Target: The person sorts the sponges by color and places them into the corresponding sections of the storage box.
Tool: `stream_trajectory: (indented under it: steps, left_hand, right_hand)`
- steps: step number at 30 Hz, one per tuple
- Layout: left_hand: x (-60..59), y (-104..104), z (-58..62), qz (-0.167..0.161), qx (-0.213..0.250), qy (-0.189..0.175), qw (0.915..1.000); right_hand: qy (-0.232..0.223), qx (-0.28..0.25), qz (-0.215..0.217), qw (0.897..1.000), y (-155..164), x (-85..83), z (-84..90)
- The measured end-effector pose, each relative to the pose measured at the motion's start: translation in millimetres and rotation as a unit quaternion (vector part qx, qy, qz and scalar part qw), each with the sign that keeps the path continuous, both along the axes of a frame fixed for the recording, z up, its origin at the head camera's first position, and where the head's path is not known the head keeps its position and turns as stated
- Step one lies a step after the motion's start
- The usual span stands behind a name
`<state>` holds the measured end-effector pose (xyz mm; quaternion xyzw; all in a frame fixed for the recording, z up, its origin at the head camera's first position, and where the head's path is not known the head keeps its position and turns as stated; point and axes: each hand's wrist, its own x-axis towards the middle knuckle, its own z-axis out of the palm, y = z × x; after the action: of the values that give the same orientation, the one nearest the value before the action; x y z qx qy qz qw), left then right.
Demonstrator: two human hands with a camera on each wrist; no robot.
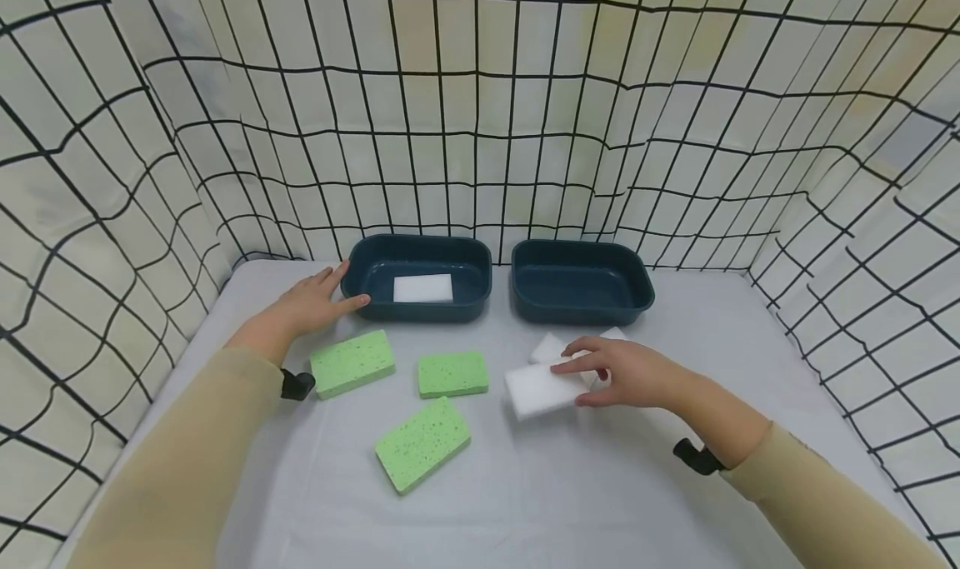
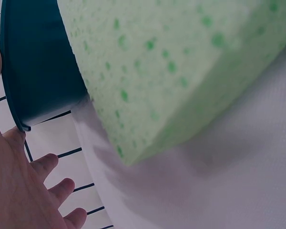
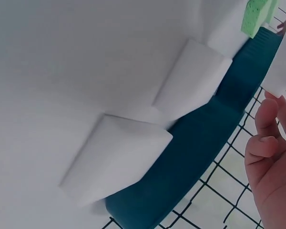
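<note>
My right hand (image 1: 630,373) pinches a white sponge block (image 1: 540,390) between thumb and fingers, tilted above the table. At the right edge of the right wrist view, part of that block (image 3: 282,62) shows at the fingertips. Behind it, two more white sponges (image 3: 117,155) lie near the right dark blue bin (image 1: 581,286). My left hand (image 1: 303,306), fingers spread, touches the left end of the other dark blue bin (image 1: 420,312). One white sponge (image 1: 423,289) lies inside that bin. A speckled green sponge (image 1: 352,363) sits just below the left hand.
Two further green sponges, one (image 1: 453,374) in the middle and one (image 1: 423,445) nearer the front, lie on the white tablecloth (image 1: 525,502). Black wire grid (image 1: 476,136) over pale cloth stands behind the bins and along both sides.
</note>
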<state>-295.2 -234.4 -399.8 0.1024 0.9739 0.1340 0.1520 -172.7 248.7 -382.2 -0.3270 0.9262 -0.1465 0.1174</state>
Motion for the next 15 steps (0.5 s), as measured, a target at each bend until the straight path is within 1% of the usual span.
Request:
stream_trajectory:
  steps: [6,9,13,15]
  left_hand:
    - [2.0,2,2.2,0.002,0.0,-0.001,1.0]
    - [2.7,2,2.8,0.001,0.001,-0.001,1.0]
    - [1.5,1,0.9,0.002,0.003,0.001,1.0]
    - [0.7,0,-0.1,0.002,0.003,0.002,1.0]
  right_hand:
    - [0.017,-0.015,-0.006,1.0,-11,-22.3,11.7]
    - [0.024,-0.016,-0.015,0.999,-21,-38.2,16.2]
    - [0.025,-0.011,-0.035,0.999,-39,-62.2,21.8]
    - [0.029,-0.013,-0.038,0.999,-49,-73.5,25.5]
